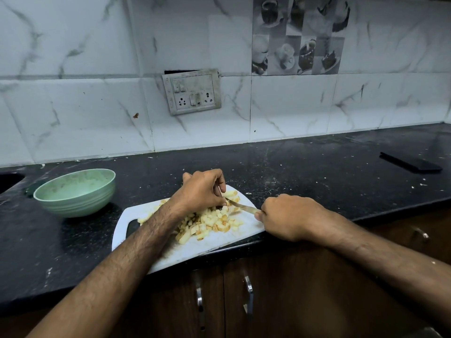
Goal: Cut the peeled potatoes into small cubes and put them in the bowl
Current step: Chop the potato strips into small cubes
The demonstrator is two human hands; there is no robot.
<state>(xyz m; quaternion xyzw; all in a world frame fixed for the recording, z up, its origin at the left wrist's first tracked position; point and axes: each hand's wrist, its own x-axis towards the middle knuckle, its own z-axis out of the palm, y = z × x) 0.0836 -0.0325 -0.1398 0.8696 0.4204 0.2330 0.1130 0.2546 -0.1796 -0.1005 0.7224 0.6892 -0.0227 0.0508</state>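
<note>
A white cutting board [219,245] lies at the counter's front edge, with a pile of small yellowish potato cubes [210,224] on it. My left hand [200,191] arches over the far side of the pile, fingers curled down onto potato pieces [231,195] at the board's far corner. My right hand [285,215] grips the handle of a knife [240,206] whose blade points left into those pieces under my left fingers. A pale green bowl [75,191] stands to the left of the board and looks empty.
The black stone counter [317,172] runs to the right, where a dark flat phone-like object [412,163] lies. A sink cut-out [9,181] is at the far left. A socket panel [191,92] sits on the tiled wall. Brown cabinet doors with metal handles [249,289] are below.
</note>
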